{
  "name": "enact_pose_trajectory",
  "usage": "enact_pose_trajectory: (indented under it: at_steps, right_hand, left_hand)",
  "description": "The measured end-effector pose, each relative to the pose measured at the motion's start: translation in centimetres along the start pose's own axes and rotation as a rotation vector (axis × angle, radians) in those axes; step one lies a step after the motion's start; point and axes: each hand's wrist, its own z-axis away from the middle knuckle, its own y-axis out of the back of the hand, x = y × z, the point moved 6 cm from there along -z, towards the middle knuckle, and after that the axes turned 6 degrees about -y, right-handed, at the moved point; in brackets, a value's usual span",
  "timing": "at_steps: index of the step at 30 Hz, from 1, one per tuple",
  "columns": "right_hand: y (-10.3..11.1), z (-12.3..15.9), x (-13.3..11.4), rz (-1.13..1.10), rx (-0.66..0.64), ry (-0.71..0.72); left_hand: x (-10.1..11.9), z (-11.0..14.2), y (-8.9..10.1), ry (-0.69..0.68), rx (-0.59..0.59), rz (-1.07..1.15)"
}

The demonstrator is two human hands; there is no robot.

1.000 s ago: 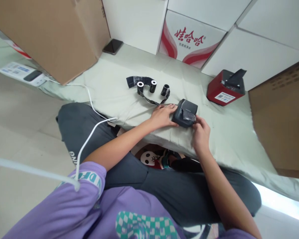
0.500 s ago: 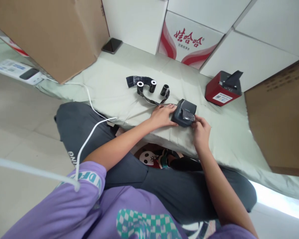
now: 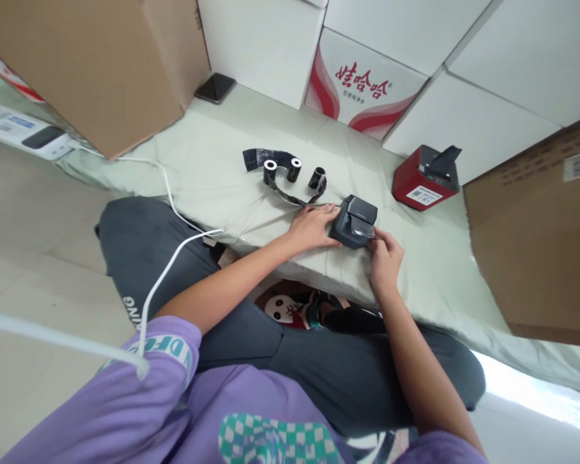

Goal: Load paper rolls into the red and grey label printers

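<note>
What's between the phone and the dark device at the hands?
Three black rolls with dark strips, standing on the pale cloth between the phone and the dark device; seen in the head view.

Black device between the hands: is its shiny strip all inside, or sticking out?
Sticking out: the shiny strip shows outside the black device, near the right hand; any part inside is hidden.

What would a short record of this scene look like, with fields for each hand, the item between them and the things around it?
Left hand: against the left side of the dark device
Right hand: at its right edge; exact grip unclear
On device: shiny strip
Beyond left hand: three black rolls
Right: red box, dark top
Back left: phone beside cardboard box
Surface: pale green cloth
</note>
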Motion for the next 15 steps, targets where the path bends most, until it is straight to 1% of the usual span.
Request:
enact_pose_trajectory:
  at_steps: [4, 9, 12, 15]
  right_hand:
    - [-0.1, 0.0, 0.2, 0.003, -0.004, 0.004]
    - [-0.1, 0.2, -0.7, 0.105, 0.016, 0.160]
    - [-0.1, -0.6, -1.0, 0.228, -0.036, 0.248]
    - [-0.3, -1.7, -1.0, 0.371, -0.117, 0.314]
  left_hand:
    - [0.1, 0.1, 0.1, 0.002, 0.015, 0.014]
    - [0.3, 0.0, 0.2, -0.028, 0.020, 0.023]
    - [0.3, -0.1, 0.3, -0.035, 0.015, 0.035]
    - [0.3, -0.1, 0.3, -0.026, 0.017, 0.046]
